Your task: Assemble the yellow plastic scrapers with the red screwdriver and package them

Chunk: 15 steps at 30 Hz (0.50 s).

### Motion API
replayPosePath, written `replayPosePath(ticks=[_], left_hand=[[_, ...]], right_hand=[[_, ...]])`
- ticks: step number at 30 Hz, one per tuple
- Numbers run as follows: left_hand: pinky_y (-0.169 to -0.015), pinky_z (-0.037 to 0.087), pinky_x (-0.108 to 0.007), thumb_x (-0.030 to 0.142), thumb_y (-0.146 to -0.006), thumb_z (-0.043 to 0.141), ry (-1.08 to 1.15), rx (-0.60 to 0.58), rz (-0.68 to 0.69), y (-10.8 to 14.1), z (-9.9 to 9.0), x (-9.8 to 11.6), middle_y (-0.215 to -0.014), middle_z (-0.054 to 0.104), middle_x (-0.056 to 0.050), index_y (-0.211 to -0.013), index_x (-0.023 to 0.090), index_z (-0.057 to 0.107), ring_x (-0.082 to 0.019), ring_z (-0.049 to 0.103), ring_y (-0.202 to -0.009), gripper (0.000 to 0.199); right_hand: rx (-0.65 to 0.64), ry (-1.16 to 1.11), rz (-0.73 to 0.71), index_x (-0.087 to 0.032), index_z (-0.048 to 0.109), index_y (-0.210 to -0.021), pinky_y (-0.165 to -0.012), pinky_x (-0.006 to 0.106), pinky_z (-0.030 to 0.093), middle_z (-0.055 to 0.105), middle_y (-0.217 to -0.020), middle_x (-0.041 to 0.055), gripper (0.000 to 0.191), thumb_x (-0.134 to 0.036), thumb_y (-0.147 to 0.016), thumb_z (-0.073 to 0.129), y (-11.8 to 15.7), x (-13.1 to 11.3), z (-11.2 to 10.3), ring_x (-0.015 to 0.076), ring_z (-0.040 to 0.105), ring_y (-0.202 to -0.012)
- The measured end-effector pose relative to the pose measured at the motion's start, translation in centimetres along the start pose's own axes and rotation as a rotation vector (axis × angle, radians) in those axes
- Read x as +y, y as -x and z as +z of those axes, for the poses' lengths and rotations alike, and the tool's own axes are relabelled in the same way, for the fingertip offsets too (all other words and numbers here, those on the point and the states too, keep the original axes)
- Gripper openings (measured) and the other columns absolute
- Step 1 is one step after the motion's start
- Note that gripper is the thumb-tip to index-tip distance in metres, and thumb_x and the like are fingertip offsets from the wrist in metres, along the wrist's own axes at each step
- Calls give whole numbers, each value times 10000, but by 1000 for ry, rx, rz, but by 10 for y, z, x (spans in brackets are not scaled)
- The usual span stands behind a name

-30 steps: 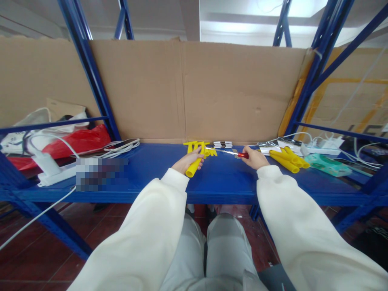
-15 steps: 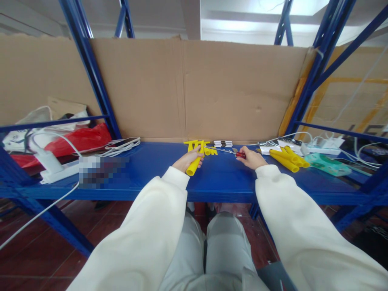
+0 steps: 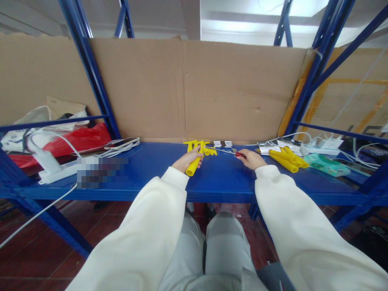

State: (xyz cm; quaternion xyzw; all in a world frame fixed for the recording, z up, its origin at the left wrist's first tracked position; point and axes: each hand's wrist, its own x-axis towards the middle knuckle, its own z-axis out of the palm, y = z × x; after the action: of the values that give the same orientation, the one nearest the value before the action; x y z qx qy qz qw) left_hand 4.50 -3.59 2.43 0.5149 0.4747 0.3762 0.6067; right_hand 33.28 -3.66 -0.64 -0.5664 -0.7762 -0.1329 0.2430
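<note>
My left hand is closed around a yellow tube, whose open round end points toward me. In my right hand is a screwdriver with a red handle and a long thin metal shaft. The shaft runs left to the upper part of the yellow tube, beside my left fingers; whether its tip touches the tube I cannot tell. Just behind my left hand lie several small yellow parts. A small stack of black-and-white pieces sits near the cardboard.
More yellow tubes lie at the right beside a green packet and white power strips with cables. On the left are a white power strip, coiled cable and a red bag. A cardboard panel closes the back.
Almost nothing differs. The view has shifted very slightly, and both hands keep their hold on the yellow tube and the screwdriver.
</note>
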Motion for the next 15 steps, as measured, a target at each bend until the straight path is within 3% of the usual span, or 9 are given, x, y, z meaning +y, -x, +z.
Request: replayPosePath(ticks=[7, 11, 15], left_hand=[[-361, 328, -147, 102, -971, 397, -11, 1, -7, 3, 2, 1, -617, 446, 66, -1566, 333, 186, -74, 414, -375, 672], [-367, 328, -146, 95, -970, 394, -24, -3, 0, 2, 1, 1, -606, 450, 65, -1569, 328, 186, -73, 418, -375, 675], [-373, 342, -150, 89, -967, 397, -23, -8, 7, 0, 0, 0, -591, 447, 69, -1569, 327, 184, -74, 422, -371, 682]], right_hand=[[-11, 42, 117, -241, 590, -979, -598, 293, 443, 719, -840, 43, 149, -330, -865, 627, 0, -2, 1, 229, 672, -726], [49, 14, -31, -228, 614, -902, -633, 301, 461, 700, -859, 65, 100, -322, -884, 587, -1, 3, 1, 216, 655, -733], [71, -18, -127, -212, 677, -966, -725, 323, 504, 712, -956, 97, 179, -321, -906, 548, -1, 7, 3, 230, 672, -829]])
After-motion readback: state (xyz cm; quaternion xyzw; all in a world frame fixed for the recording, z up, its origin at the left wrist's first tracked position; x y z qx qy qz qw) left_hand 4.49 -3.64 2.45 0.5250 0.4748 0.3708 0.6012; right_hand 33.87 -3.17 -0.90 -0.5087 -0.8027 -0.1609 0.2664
